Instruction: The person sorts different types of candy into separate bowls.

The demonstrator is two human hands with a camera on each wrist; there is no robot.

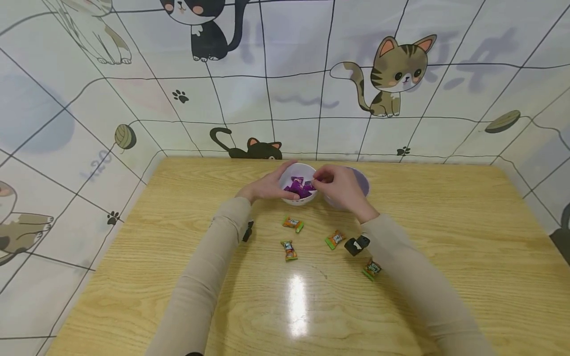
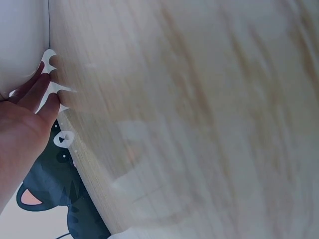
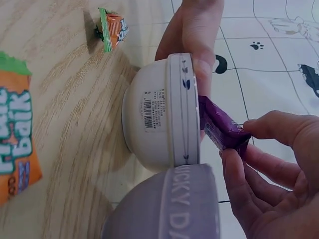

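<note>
My left hand [image 1: 267,187] holds a white bowl [image 1: 301,201], its thumb along the near rim and its fingers on the far side. Several purple-wrapped candies [image 1: 298,188] lie inside that bowl. Between thumb and fingers, my right hand [image 1: 340,187] pinches another purple-wrapped candy [image 3: 227,128] at the white bowl's rim. Beneath the right hand stands a lavender bowl [image 1: 362,183], partly covered by it; raised letters show on its side in the right wrist view. The left wrist view catches the left hand's fingers [image 2: 37,94] against the white bowl.
Several orange-and-green wrapped candies lie on the wooden table [image 1: 445,222]: one [image 1: 293,224] near the white bowl, one [image 1: 289,250] closer in, others [image 1: 335,239] toward the right forearm. A wall covering with cartoon cats [image 1: 401,74] rises behind the table's far edge.
</note>
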